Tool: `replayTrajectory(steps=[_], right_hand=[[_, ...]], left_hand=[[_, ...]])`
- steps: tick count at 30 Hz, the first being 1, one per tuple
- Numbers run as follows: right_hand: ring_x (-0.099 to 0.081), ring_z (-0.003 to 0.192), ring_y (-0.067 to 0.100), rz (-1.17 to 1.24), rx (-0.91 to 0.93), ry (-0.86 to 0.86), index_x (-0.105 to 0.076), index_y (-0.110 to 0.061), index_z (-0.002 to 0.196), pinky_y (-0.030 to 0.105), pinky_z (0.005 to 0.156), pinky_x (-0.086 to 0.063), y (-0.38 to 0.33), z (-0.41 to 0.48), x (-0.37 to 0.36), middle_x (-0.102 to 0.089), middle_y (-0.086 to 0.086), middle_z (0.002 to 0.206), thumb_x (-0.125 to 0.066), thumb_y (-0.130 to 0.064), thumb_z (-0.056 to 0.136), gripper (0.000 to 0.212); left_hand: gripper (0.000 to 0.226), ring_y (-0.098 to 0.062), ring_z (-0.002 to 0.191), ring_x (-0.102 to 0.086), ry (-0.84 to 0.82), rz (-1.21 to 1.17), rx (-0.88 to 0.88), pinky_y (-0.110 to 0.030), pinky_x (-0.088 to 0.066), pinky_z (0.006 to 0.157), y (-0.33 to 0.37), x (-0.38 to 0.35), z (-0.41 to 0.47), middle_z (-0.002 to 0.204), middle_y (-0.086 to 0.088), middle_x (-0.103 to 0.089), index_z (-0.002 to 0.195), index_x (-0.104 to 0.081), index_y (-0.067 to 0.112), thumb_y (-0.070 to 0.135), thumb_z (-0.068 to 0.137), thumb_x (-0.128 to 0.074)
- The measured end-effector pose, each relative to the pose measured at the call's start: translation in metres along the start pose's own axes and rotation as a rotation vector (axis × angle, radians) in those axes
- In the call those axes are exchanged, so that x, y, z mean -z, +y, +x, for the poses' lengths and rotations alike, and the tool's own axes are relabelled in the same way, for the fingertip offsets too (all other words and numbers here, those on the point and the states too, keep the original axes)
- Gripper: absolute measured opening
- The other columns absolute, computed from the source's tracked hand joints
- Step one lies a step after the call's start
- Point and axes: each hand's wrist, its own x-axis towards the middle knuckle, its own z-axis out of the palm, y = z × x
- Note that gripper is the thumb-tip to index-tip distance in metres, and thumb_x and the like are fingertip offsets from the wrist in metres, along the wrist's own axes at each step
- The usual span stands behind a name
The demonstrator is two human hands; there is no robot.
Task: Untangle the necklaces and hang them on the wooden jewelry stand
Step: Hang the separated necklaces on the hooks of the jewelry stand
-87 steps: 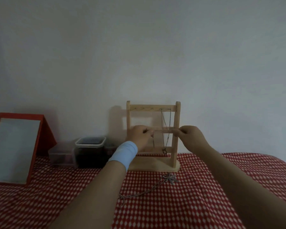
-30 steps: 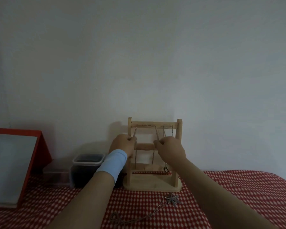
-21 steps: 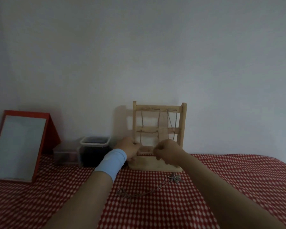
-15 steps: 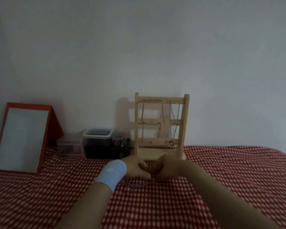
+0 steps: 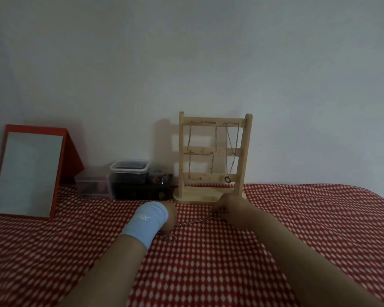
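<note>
The wooden jewelry stand (image 5: pixel 213 196) stands at the back of the table against the wall. Two necklaces hang on it: a chain (image 5: pixel 216 138) draped over the top and middle bars on the left, and a chain with a ring pendant (image 5: pixel 227 179) on the right. A third necklace (image 5: pixel 192 222) lies stretched on the red checked cloth in front of the stand. My left hand (image 5: pixel 170 214), with a blue wristband, holds its left part, and the end loop lies just below. My right hand (image 5: pixel 228 206) pinches its right end; the fingertips are hidden.
A red-framed mirror (image 5: pixel 29 173) leans against the wall at the left. Clear plastic boxes (image 5: pixel 129 171) and a dark box sit left of the stand. The red checked cloth (image 5: pixel 297 218) covers the whole table.
Both hands came down from the stand, where they hung a chain on the left side, to the cloth. They took hold of the lying necklace and drew it out between them.
</note>
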Motion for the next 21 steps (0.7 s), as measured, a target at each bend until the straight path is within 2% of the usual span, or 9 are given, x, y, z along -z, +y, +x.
replayTrajectory(steps=[2, 6, 8, 10, 12, 14, 16, 18, 21], right_hand=[[-0.058, 0.117, 0.014, -0.019, -0.016, 0.003, -0.073, -0.035, 0.121, 0.03, 0.107, -0.044, 0.001, 0.001, 0.0, -0.064, -0.009, 0.129, -0.062, -0.019, 0.099, 0.029], [-0.066, 0.098, 0.007, 0.102, -0.074, -0.031, -0.078, -0.032, 0.11, 0.028, 0.097, -0.055, 0.007, 0.002, -0.003, -0.073, -0.011, 0.11, -0.072, -0.023, 0.093, 0.02], [-0.066, 0.092, 0.006, 0.124, -0.063, -0.081, -0.08, -0.028, 0.105, 0.019, 0.085, -0.055, 0.01, 0.0, 0.001, -0.074, -0.01, 0.104, -0.075, -0.022, 0.09, 0.017], [-0.066, 0.091, 0.004, 0.136, -0.048, -0.121, -0.079, -0.026, 0.103, 0.015, 0.077, -0.05, 0.013, -0.006, 0.007, -0.073, -0.01, 0.102, -0.075, -0.024, 0.089, 0.015], [-0.065, 0.094, 0.007, 0.145, -0.058, -0.164, -0.078, -0.026, 0.103, 0.019, 0.082, -0.05, 0.016, -0.013, 0.012, -0.072, -0.009, 0.102, -0.075, -0.03, 0.09, 0.015], [-0.064, 0.096, 0.009, 0.145, -0.084, -0.179, -0.077, -0.027, 0.101, 0.025, 0.086, -0.052, 0.017, -0.018, 0.012, -0.071, -0.009, 0.102, -0.075, -0.037, 0.088, 0.017], [-0.063, 0.094, 0.007, 0.179, -0.076, -0.15, -0.076, -0.028, 0.101, 0.024, 0.084, -0.051, 0.013, -0.02, 0.01, -0.069, -0.012, 0.099, -0.073, -0.039, 0.088, 0.017], [-0.061, 0.084, 0.003, 0.28, -0.025, -0.117, -0.073, -0.028, 0.098, 0.018, 0.074, -0.047, 0.004, -0.022, 0.008, -0.066, -0.015, 0.091, -0.071, -0.035, 0.092, 0.009], [-0.062, 0.075, 0.008, 0.474, -0.004, -0.109, -0.074, -0.023, 0.097, 0.02, 0.068, -0.049, -0.009, -0.024, 0.01, -0.069, -0.007, 0.086, -0.064, -0.031, 0.098, 0.012]], left_hand=[[0.044, -0.022, 0.118, -0.056, 0.031, -0.059, -0.059, -0.031, -0.048, 0.101, 0.015, 0.005, 0.001, 0.135, -0.005, -0.055, 0.133, -0.057, 0.014, 0.023, 0.091, -0.065], [0.029, -0.024, 0.105, -0.06, 0.168, -0.285, -0.262, -0.035, -0.05, 0.094, 0.054, 0.002, 0.003, 0.119, -0.006, -0.064, 0.119, -0.064, 0.013, 0.022, 0.092, -0.06], [0.022, -0.026, 0.1, -0.062, 0.209, -0.302, -0.258, -0.034, -0.051, 0.091, 0.065, -0.004, 0.007, 0.113, -0.007, -0.067, 0.109, -0.068, 0.015, 0.022, 0.092, -0.057], [0.023, -0.025, 0.101, -0.062, 0.226, -0.311, -0.235, -0.026, -0.047, 0.087, 0.067, -0.008, 0.01, 0.114, -0.005, -0.068, 0.108, -0.072, 0.015, 0.02, 0.094, -0.054], [0.023, -0.023, 0.105, -0.062, 0.205, -0.326, -0.237, -0.024, -0.045, 0.087, 0.067, -0.007, 0.011, 0.116, -0.002, -0.069, 0.11, -0.073, 0.017, 0.022, 0.095, -0.055], [0.023, -0.022, 0.104, -0.063, 0.179, -0.36, -0.249, -0.029, -0.048, 0.092, 0.066, -0.007, 0.008, 0.112, -0.002, -0.069, 0.106, -0.074, 0.017, 0.026, 0.094, -0.057], [0.019, -0.02, 0.098, -0.063, 0.179, -0.44, -0.265, -0.034, -0.05, 0.091, 0.064, -0.005, 0.006, 0.103, 0.0, -0.069, 0.101, -0.071, 0.017, 0.026, 0.093, -0.057], [0.009, -0.016, 0.083, -0.063, 0.176, -0.576, -0.275, -0.031, -0.052, 0.081, 0.063, -0.003, 0.004, 0.086, 0.003, -0.067, 0.092, -0.065, 0.021, 0.022, 0.092, -0.057], [0.012, -0.017, 0.063, -0.059, 0.17, -0.726, -0.221, -0.03, -0.05, 0.065, 0.059, 0.001, -0.003, 0.07, 0.0, -0.063, 0.084, -0.058, 0.023, 0.021, 0.093, -0.05]])
